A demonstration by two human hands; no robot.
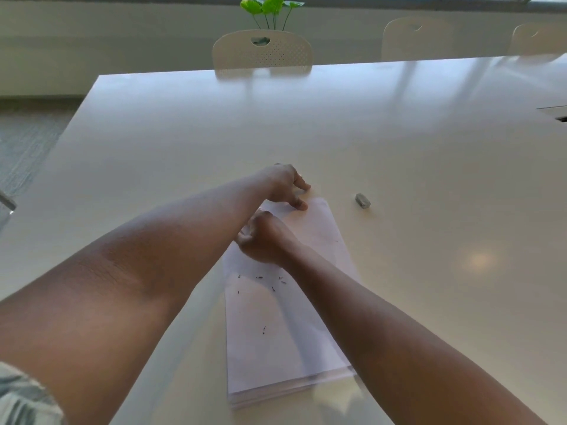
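Observation:
A stack of white paper lies lengthwise on the white table, with small dark crumbs scattered across its top sheet. My left hand reaches over to the far end of the stack. Its thumb tip presses on the top sheet and another fingertip touches the table just past the edge. My right hand rests on the paper just behind it, fingers curled inward, and nothing shows in it. A small grey eraser lies on the table to the right of the stack, apart from both hands.
Pale chairs stand along the table's far side, with a green plant behind them by the window. The table's left edge drops to grey carpet. A cable slot sits at the far right.

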